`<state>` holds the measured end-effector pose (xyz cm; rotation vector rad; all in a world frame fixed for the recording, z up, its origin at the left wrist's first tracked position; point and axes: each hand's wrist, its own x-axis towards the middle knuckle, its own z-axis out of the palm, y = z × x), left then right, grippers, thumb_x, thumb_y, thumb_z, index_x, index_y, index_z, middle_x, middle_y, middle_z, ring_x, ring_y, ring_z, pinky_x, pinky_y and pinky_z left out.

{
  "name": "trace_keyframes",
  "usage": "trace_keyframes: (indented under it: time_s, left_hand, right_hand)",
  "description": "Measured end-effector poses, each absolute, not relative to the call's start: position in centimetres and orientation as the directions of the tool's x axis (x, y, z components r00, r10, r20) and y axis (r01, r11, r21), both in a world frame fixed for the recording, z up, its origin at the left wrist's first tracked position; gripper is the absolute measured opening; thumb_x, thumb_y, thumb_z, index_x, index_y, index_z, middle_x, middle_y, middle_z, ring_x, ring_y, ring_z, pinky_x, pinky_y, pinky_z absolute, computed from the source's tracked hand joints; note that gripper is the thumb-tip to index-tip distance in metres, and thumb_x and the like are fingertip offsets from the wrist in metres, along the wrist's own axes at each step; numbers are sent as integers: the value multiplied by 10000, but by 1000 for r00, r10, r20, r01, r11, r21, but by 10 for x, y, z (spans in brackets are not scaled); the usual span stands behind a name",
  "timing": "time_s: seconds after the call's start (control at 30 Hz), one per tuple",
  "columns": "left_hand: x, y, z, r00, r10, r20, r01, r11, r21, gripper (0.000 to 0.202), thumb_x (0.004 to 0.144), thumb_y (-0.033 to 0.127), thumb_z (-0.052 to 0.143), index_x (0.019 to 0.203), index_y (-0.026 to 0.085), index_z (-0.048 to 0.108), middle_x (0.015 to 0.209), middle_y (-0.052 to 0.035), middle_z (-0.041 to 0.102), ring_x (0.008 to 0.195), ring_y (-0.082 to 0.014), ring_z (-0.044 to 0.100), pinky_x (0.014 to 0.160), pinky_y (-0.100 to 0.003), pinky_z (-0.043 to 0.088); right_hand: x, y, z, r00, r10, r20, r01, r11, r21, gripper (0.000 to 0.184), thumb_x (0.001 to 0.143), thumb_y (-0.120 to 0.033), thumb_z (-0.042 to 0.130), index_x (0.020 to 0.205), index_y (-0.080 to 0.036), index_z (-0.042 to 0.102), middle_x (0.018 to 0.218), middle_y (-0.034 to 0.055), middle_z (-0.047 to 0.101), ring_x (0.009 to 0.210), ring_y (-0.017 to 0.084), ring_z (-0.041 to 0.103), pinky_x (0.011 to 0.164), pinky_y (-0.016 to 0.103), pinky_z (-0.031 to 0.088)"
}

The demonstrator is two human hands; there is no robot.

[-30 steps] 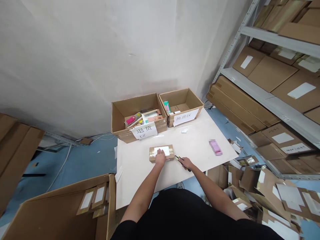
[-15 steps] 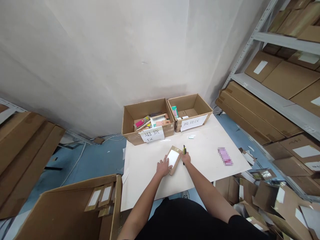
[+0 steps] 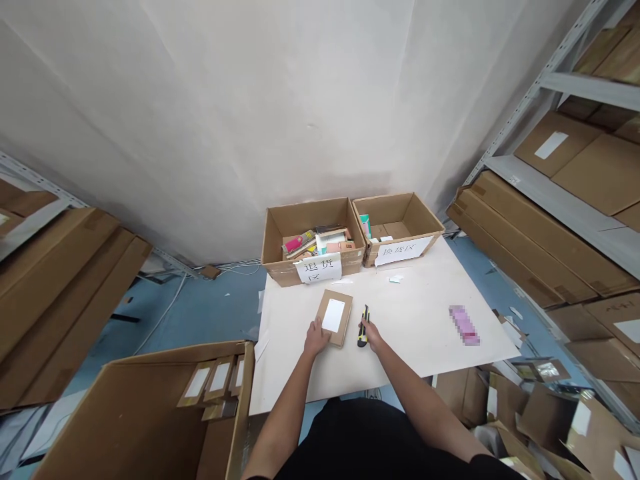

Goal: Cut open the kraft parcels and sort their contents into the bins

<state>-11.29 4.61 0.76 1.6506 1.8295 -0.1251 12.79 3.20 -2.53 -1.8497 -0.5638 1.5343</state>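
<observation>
A small flat cardboard box point(image 3: 343, 320) with a white label on its top face is on the white table point(image 3: 415, 320). My left hand point(image 3: 317, 337) grips its lower left corner, fingers closed at the edge. Just right of the box, apart from it, my right hand point(image 3: 371, 333) holds a black and yellow utility knife point(image 3: 364, 327). The knife points away from me; I cannot tell whether its blade is out.
Two open cartons with paper signs stand at the back, the left carton point(image 3: 280, 273) holding mixed packets, the right carton point(image 3: 420, 230) a few items. A blurred pink item point(image 3: 465, 325) lies right. A big carton point(image 3: 150, 413) stands lower left; discarded cardboard point(image 3: 535, 400) lies lower right, beside shelving point(image 3: 565, 193).
The small box has moved a little left and turned. My left hand went from lying on it to gripping its corner. My right hand drew the knife back from the box's edge.
</observation>
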Motion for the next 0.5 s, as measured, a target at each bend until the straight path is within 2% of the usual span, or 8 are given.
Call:
trace_keyframes:
  time_s: [0.13, 0.27, 0.33, 0.43, 0.5]
  left_hand:
    - [-96, 38, -4, 21, 840, -542, 849, 272, 453, 761, 979, 388, 503, 1653, 144, 246, 1663, -146, 405, 1518, -228, 416, 1217, -293, 346]
    - [-112, 33, -8, 29, 837, -547, 799, 309, 516, 593, 1014, 352, 452, 1581, 178, 425, 1623, -101, 486, 1486, -207, 469, 1201, -286, 379]
    - [-131, 32, -9, -4, 835, -550, 785, 343, 516, 533, 1029, 333, 414, 1529, 166, 498, 1607, -115, 504, 1492, -227, 464, 1222, -324, 368]
    - [-154, 39, -7, -88, 868, -489, 763, 374, 527, 592, 1046, 326, 342, 1601, 122, 366, 1699, -162, 328, 1576, -272, 311, 1267, -421, 314]
    - [-160, 49, -2, -87, 923, -376, 747, 310, 588, 665, 1046, 386, 367, 1657, 162, 232, 1748, -131, 197, 1608, -266, 219, 1278, -423, 297]
  right_hand:
    - [99, 32, -18, 200, 739, -643, -75, -643, -763, 495, 902, -701, 566, 883, -208, 591, 917, 77, 743, 874, 204, 726, 688, 229, 540]
    - [94, 42, 7, 216, 810, -545, -68, -544, -836, 496, 914, -699, 558, 989, -211, 614, 1003, 97, 770, 1007, 242, 739, 792, 260, 558]
    - [94, 43, 19, 165, 829, -535, -98, -526, -845, 499, 901, -688, 596, 1049, -212, 623, 992, 104, 780, 1017, 265, 746, 810, 291, 569]
    - [85, 40, 26, 99, 838, -536, -136, -522, -842, 486, 869, -661, 657, 1037, -206, 647, 1007, 115, 786, 1014, 275, 752, 812, 311, 577]
    - [75, 37, 26, 85, 844, -529, -115, -519, -847, 477, 853, -658, 671, 970, -196, 658, 1011, 118, 784, 978, 262, 753, 810, 303, 576]
